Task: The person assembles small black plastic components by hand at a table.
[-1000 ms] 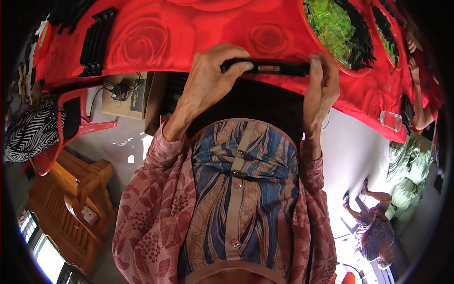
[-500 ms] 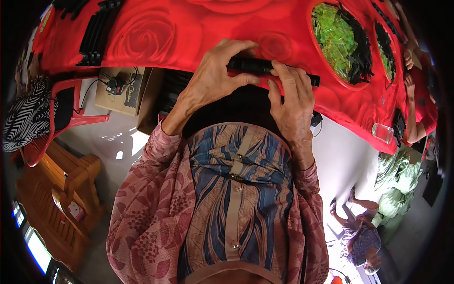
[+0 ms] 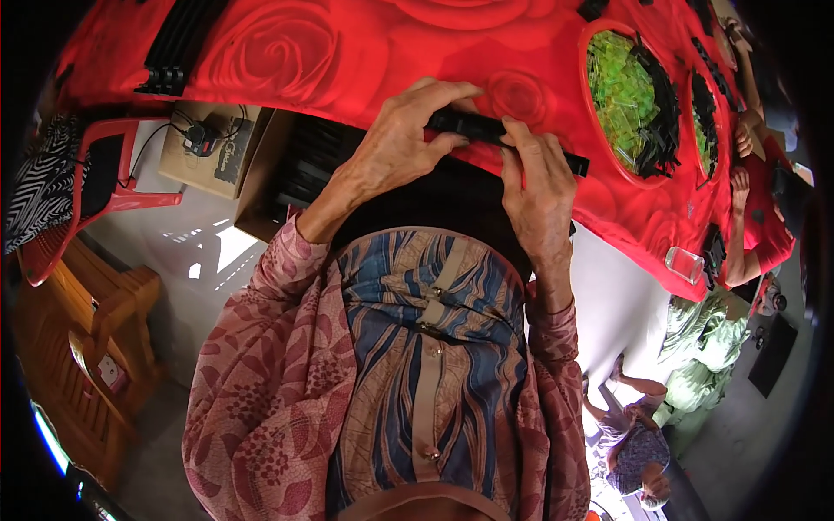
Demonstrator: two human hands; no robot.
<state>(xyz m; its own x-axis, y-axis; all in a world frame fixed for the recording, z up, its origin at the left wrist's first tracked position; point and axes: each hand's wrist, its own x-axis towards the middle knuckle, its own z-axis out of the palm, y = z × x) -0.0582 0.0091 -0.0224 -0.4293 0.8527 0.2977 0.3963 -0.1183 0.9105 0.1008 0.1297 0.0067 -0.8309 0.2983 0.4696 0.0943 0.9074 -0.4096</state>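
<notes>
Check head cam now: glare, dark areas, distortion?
Head view: fisheye bends the edge of the red tablecloth, corners go black; bright patches wash out on the floor at left; the held black bar shows little surface detail.

A red rose-patterned tablecloth (image 3: 373, 56) carries black bars (image 3: 178, 48), two red-rimmed trays (image 3: 645, 182) and a clear glass (image 3: 685, 265).

Bright light patches on floor (image 3: 617, 295), black corners, fisheye-bent edges
</notes>
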